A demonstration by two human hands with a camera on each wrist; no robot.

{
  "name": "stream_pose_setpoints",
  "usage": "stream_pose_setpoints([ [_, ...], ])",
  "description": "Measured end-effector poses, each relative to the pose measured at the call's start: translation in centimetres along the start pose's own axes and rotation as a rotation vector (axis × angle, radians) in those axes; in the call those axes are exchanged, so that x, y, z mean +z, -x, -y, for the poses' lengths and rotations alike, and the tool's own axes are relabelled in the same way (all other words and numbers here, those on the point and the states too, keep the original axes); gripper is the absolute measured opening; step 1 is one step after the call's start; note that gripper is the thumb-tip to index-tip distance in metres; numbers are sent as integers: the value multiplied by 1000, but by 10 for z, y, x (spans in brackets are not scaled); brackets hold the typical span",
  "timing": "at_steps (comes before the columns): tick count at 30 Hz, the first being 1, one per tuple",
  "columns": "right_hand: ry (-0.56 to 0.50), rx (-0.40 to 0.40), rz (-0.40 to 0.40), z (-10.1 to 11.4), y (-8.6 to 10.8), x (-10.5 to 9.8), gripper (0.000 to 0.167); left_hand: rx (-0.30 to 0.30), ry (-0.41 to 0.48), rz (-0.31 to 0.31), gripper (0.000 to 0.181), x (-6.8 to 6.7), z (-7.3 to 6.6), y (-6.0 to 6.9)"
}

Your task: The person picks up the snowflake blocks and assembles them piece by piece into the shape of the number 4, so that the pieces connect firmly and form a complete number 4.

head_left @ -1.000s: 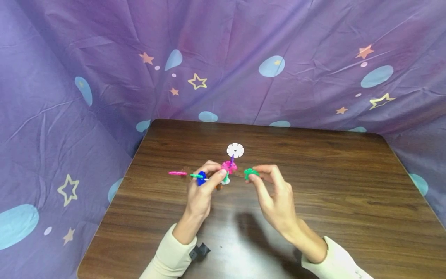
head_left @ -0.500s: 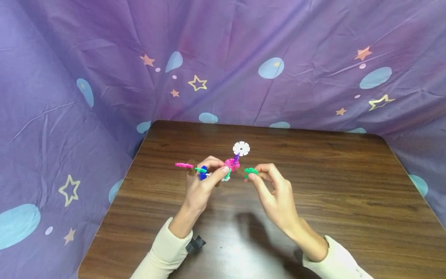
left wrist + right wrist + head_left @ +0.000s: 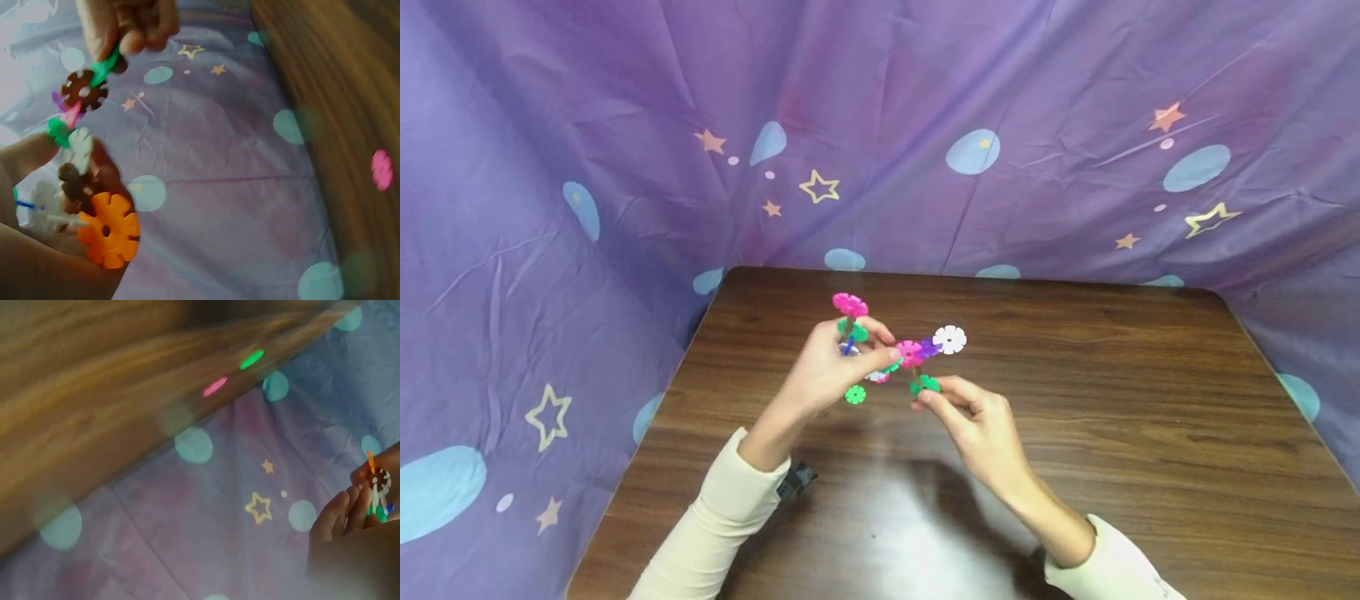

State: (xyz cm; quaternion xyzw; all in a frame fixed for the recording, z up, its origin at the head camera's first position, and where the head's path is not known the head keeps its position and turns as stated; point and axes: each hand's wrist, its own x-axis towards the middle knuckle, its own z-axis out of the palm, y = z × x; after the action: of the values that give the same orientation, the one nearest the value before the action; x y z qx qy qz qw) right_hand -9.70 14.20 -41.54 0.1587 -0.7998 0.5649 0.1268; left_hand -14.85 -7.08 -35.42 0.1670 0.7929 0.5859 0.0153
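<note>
My left hand (image 3: 820,371) grips a chain of interlocking snowflake discs. Near its fingertips are a pink disc (image 3: 908,353), a purple disc (image 3: 927,347) and a white disc (image 3: 951,339) at the far end. Another pink disc (image 3: 850,304) sticks up behind that hand, above a green one (image 3: 853,331). In the left wrist view an orange disc (image 3: 109,231) sits by the palm. My right hand (image 3: 988,425) pinches a green disc (image 3: 926,386). It meets a brown disc (image 3: 84,90) beside the pink one; how firmly they are joined cannot be told.
On the wooden table (image 3: 1112,417) lie a loose green disc (image 3: 855,394) and a pink disc (image 3: 215,387), close together beneath the left hand. A purple star-patterned curtain (image 3: 895,125) hangs behind the table.
My left hand has turned the chain, so its pink end now points up and its white end has swung right. The right hand's green disc has moved slightly left and down. Loose discs beneath came into view.
</note>
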Motion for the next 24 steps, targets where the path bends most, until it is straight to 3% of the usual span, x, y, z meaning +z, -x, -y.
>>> stream_pose_setpoints([
  [4,-108,121,-11,-5,0,6,11,-27,-145,88,16,-6,-10,-7],
  [8,-193,212,5,-7,0,9,14,-28,-236,137,15,-9,-17,-13],
  [14,-256,229,35,-8,0,10,16,-34,-269,206,37,-16,-27,-15],
  [17,-270,205,39,-8,-1,9,15,-6,-233,224,54,-20,-31,-14],
  [21,-280,192,27,-8,-1,7,14,78,-102,241,85,-22,-29,-12],
  [23,-286,191,23,-7,-2,6,14,115,-40,241,92,-22,-26,-12],
  [24,-291,192,22,-8,-2,6,14,126,-30,238,83,-21,-26,-12],
])
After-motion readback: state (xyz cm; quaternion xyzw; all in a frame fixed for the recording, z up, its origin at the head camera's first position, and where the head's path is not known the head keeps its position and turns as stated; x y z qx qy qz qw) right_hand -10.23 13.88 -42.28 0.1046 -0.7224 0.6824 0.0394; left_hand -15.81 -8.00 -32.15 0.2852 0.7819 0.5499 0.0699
